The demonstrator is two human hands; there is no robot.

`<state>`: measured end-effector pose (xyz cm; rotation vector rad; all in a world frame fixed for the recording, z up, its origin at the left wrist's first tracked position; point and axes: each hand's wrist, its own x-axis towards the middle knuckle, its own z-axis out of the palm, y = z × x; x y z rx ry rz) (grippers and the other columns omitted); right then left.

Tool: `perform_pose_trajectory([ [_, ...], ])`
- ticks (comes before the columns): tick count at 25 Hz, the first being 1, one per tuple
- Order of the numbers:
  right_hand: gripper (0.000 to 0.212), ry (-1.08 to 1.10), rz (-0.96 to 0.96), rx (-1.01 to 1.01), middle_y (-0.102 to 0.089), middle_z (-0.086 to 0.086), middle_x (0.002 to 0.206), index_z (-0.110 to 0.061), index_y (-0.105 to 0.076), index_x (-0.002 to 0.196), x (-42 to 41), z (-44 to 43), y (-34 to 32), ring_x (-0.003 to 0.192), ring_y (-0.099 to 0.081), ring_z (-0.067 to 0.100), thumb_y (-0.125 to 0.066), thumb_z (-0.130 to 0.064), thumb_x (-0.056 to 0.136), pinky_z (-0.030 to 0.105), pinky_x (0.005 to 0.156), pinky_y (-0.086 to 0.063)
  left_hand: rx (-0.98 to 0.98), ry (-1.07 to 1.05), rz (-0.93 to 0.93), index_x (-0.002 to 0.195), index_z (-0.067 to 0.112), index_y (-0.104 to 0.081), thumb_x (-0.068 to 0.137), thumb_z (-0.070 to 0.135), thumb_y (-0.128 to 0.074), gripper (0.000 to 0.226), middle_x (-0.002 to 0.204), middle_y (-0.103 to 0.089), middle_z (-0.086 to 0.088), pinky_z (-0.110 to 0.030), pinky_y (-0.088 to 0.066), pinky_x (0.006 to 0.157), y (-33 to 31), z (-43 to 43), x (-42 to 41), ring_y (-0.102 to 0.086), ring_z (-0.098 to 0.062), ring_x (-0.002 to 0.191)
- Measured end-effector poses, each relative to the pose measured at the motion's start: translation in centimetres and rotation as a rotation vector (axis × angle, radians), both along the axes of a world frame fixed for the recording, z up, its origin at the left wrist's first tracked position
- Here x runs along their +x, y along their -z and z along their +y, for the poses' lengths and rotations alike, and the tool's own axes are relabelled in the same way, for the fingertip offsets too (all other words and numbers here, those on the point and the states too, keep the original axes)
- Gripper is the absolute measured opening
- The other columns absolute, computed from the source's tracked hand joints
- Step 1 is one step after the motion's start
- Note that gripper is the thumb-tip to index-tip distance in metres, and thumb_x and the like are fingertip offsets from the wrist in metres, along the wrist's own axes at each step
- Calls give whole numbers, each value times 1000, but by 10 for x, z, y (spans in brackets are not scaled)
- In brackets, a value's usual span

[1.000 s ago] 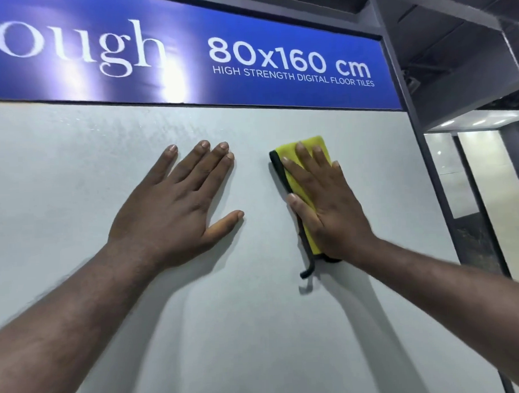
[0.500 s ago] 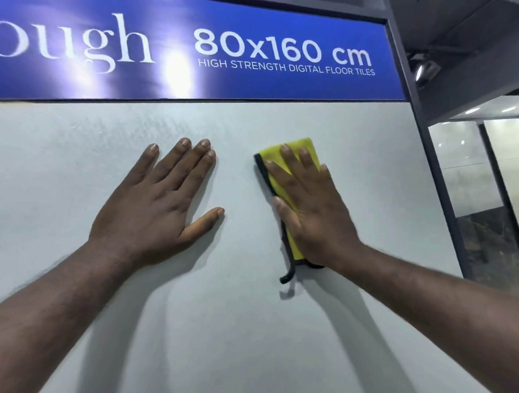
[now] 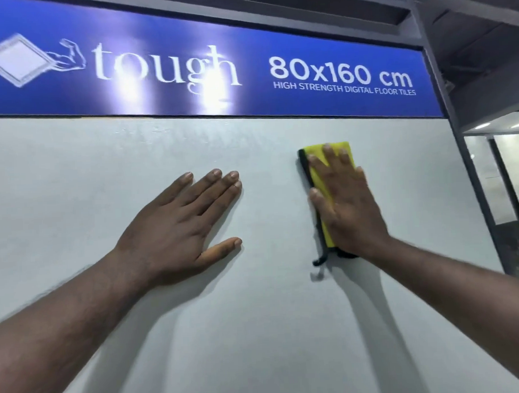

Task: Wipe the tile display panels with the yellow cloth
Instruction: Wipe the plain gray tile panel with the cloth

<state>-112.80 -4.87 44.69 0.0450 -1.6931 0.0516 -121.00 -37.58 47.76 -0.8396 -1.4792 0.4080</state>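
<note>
Yellow cloth (image 3: 322, 211), folded into a tall narrow pad with a black edge, sits right of centre in the frame, flat against the pale grey tile panel (image 3: 271, 328). Its top corner shows above the fingertips, a strip of yellow shows along the thumb side, and a short black loop hangs from its lower end. Right hand (image 3: 348, 211) lies over the cloth, fingers straight and close together, pointing up, thumb laid along the cloth's left edge; palm presses the pad to the panel, nothing curled round it. Left hand (image 3: 183, 228), centre-left of frame, rests flat on the bare panel, fingers extended up and to the right, thumb spread out toward the right; it holds nothing. The two hands are apart, a gap of bare tile between them. Both forearms enter from the lower corners. Faint smeary marks on the panel near its top edge. Across the upper frame a blue sign (image 3: 164, 29) reads "tough 80x160 cm, HIGH STRENGTH DIGITAL FLOOR TILES", with glare spots. Dark metal frame post (image 3: 469, 165) runs down the right side.
</note>
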Motion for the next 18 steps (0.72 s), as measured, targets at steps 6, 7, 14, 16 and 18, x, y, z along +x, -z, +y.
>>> perform_pose_trajectory([
  [6, 61, -23, 2, -6, 0, -13, 176, -39, -17, 167, -8, -113, -59, 163, 7, 15, -36, -44, 109, 49, 129, -2, -47, 37, 36, 174, 20, -15, 105, 77, -19, 89, 181, -12, 5, -46, -15, 135, -14, -57, -13, -14, -16, 167],
  [7, 61, -4, -23, 104, 1, -15, 175, -39, -17, 167, -11, -130, -43, 162, 8, 12, -37, -44, 110, 45, 130, 0, -37, 47, 34, 174, 20, -15, 105, 77, -19, 90, 180, -12, 5, -46, -16, 135, -14, -67, -16, -14, -16, 167],
  [14, 60, -16, 28, -304, 0, -14, 176, -41, -15, 167, -17, -150, -37, 162, 8, 10, -36, -46, 110, 56, 130, -6, 26, 30, 50, 173, 15, -17, 104, 77, -15, 93, 180, -12, 0, -48, -13, 135, -14, -143, -27, -14, -18, 167],
  [16, 60, 1, 15, -196, 1, -14, 176, -41, -14, 167, -21, -184, -39, 162, 9, 11, -37, -45, 111, 52, 130, -3, 24, 20, 47, 173, 14, -12, 103, 76, -8, 94, 181, -7, -2, -48, -8, 136, -10, -140, -27, -10, -19, 168],
  [18, 61, 15, -28, 60, 3, -17, 176, -39, -15, 168, -22, -205, -11, 162, 9, 9, -38, -43, 111, 45, 130, 0, 53, 26, 50, 173, 11, -8, 102, 75, -4, 96, 181, -3, -5, -49, -6, 136, -5, -137, -30, -6, -20, 168],
])
